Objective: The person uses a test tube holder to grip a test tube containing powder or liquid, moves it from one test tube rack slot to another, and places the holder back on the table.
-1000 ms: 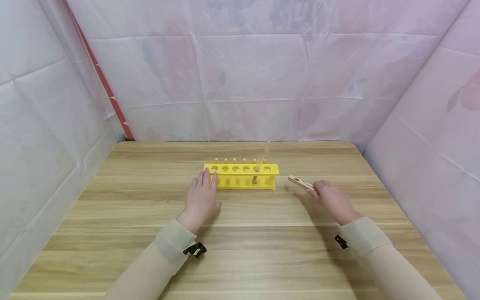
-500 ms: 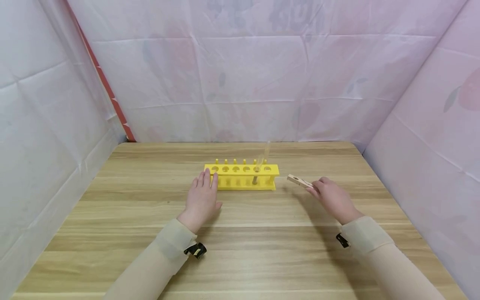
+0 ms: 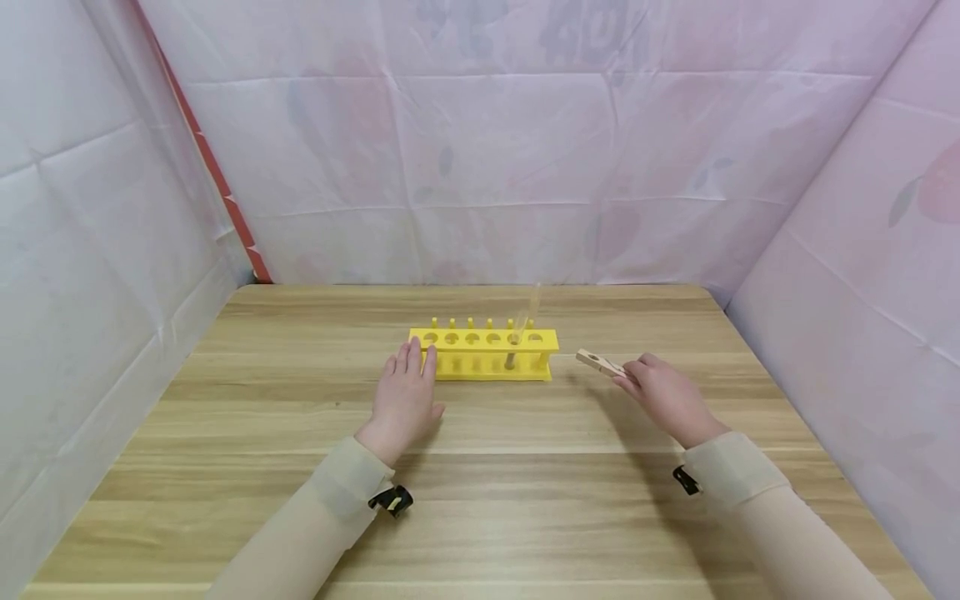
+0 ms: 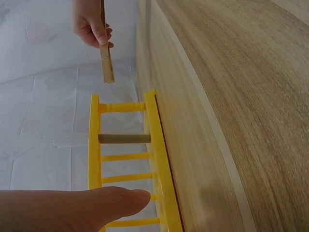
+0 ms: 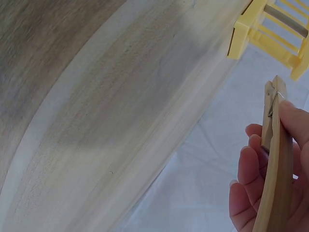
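A yellow test tube rack [image 3: 487, 347] stands at mid-table. One test tube [image 4: 124, 138] sits in it towards the right end, brownish grey in its lower part, its clear upper part rising above the top bar. My left hand [image 3: 402, 402] rests its straight fingertips on the rack's left end, thumb held apart in front. To the right of the rack, my right hand [image 3: 667, 402] grips a wooden test tube holder [image 5: 277, 159] above the table. The holder's wire-sprung tip points towards the rack, a short gap away from it.
The wood-grain table [image 3: 480, 517] reaches back to a pale patterned cloth wall [image 3: 495, 167], with cloth on both sides too. A red strip [image 3: 206, 158] runs down the back left corner. Several yellow pegs [image 3: 470, 322] line the rack's rear.
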Available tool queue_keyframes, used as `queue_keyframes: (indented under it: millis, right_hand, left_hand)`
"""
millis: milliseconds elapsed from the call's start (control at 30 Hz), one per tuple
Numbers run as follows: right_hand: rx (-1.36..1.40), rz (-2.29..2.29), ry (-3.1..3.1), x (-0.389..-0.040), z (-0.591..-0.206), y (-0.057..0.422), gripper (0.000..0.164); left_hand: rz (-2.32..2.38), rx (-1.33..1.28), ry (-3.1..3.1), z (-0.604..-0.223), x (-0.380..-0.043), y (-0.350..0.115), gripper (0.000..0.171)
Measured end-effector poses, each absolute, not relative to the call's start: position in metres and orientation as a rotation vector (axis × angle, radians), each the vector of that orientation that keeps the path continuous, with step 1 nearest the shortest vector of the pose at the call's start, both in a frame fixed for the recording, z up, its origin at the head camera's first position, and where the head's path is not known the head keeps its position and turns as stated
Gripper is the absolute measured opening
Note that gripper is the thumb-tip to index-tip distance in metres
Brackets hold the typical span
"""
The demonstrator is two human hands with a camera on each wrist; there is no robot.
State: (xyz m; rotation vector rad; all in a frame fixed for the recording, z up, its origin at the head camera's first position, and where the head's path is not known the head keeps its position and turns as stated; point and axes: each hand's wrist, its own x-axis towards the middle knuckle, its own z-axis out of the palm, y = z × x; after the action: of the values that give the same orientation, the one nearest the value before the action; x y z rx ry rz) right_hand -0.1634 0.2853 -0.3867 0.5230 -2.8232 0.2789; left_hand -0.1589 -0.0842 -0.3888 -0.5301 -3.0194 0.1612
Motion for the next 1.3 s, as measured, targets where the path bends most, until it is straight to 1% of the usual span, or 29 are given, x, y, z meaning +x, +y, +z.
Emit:
queue_keyframes:
  millis: [400,600,833,1100,1300]
  right_hand:
    - [0.527,0.276,-2.833,-0.163,-0.384,0.286,0.018]
    - [0.531,0.290,-2.802,-0.164,-0.382,0.286,0.015]
    - [0.522,0.293,-2.811,-0.165,-0.382,0.287,0.018]
    - [0.530,0.313,-2.780,-0.167,-0.371,0.287,0.015]
    - [0.548,0.281,-2.763,-0.165,-0.373,0.290,0.015]
  left_hand:
    - [0.193,-0.530,-3.028,-0.389,-0.159,-0.084,0.091]
    - [0.229,-0.533,-3.033,-0.390,-0.159,-0.084,0.091]
    - [0.226,-0.536,-3.029,-0.389,-0.159,-0.083,0.091]
    - [0.220,-0.531,-3.006,-0.384,-0.161,-0.083,0.090]
    - [0.214,-0.524,-3.038,-0.388,-0.159,-0.082,0.090]
